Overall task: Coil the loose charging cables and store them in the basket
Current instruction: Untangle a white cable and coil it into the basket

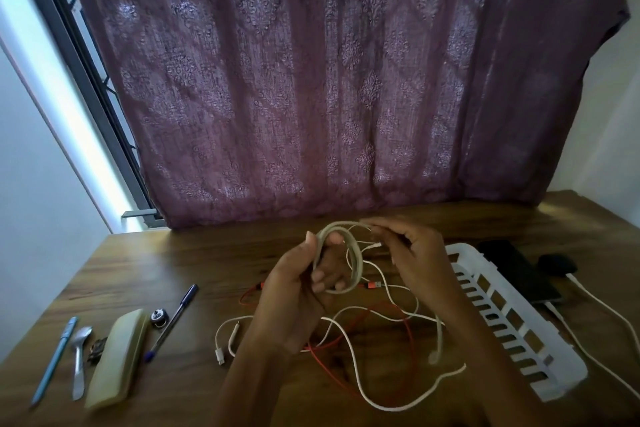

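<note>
Left of the basket [464, 253], the left hand [294, 291] curls its fingers through the coiled cable [358, 267]; the right hand [415, 253] pinches the free end. Risk: a loosened grip would spring the loops, and the trailing tail could snag the loose cables [450, 373] beneath.

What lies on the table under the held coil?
A red cable and loose white cables lie tangled on the wooden table, below the white coil gripped by the left hand and right hand. The forearms cover part of the tangle.
</note>
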A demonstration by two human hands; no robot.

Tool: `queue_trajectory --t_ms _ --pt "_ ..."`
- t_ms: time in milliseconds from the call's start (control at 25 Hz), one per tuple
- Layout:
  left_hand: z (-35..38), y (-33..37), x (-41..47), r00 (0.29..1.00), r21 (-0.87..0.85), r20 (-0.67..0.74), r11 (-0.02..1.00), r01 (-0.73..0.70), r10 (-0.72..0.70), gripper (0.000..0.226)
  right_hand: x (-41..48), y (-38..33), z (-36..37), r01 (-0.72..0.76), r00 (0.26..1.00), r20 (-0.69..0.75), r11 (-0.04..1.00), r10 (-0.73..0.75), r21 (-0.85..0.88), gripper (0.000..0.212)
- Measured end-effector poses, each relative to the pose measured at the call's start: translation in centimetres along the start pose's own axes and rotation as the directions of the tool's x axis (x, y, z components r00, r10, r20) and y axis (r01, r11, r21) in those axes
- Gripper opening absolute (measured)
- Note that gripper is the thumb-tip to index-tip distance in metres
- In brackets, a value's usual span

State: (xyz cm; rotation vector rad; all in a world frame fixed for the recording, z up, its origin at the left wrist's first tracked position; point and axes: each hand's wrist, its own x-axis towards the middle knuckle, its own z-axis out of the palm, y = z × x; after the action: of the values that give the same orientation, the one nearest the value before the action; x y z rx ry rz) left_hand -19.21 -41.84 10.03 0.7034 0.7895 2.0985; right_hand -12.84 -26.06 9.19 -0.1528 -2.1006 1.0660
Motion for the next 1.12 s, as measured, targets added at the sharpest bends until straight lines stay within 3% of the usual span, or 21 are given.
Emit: queue_trajectory --t_ms 80,200,440,560,600,720,840,920,1000,1120 --pt "0.2 0.1 0.1 0.999 -0.08 -0.019 0.996 -0.036 0.035 0.043 -1.0 0.4 0.6 -0.1 0.993 0.054 0.992 0.104 -0.077 0.025" --pt "0.1 0.2 0.4 0.987 -0.067 -0.127 0.992 -0.109 0.1 0.041 -3.0 0.6 1.8 -0.048 0.98 0.165 0.937 0.112 -0.347 0.029" --pt "-1.3 -0.1 0.5 0.934 0.311 -0.262 0.938 -0.156 0.242 0.032 -5.6 -1.1 3.1 0.25 0.961 0.241 0.806 -0.138 -0.536 0.031" --pt "-1.2 -0.6 0.3 0.926 0.654 -0.197 0.747 -0.122 0.323 0.025 -5.7 -1.8 2.8 0.328 0.939 0.28 0.754 -0.198 -0.569 0.041" --pt "-1.4 -1.0 0.3 0.926 0.718 -0.172 0.687 -0.117 0.337 0.023 -5.6 -2.1 2.6 0.365 0.928 0.289 0.73 -0.235 -0.578 0.039" --pt "-1.9 -1.7 0.2 0.946 0.766 -0.147 0.638 -0.076 0.289 0.027 -4.4 -3.3 1.3 0.481 0.877 0.306 0.652 -0.372 -0.586 0.025" --pt "-1.8 -1.8 -0.1 0.982 0.728 -0.117 0.685 -0.014 0.145 0.019 -2.5 -4.6 -0.2 0.513 0.857 0.269 0.675 -0.44 -0.53 0.018" --pt "-1.0 -1.5 -0.4 0.996 0.654 -0.08 0.756 0.03 0.03 0.027 -1.4 -4.5 -0.9 0.509 0.859 0.225 0.72 -0.46 -0.472 0.009" --pt "-0.3 -1.2 -0.6 0.997 0.602 -0.059 0.795 0.074 -0.048 0.044 -0.4 -4.1 -1.1 0.472 0.881 0.18 0.78 -0.438 -0.411 0.008" --pt "0.7 -0.8 -0.7 0.995 0.467 -0.005 0.879 0.093 -0.103 0.044 0.5 -3.3 -1.0 0.391 0.92 0.148 0.881 -0.364 -0.267 0.013"
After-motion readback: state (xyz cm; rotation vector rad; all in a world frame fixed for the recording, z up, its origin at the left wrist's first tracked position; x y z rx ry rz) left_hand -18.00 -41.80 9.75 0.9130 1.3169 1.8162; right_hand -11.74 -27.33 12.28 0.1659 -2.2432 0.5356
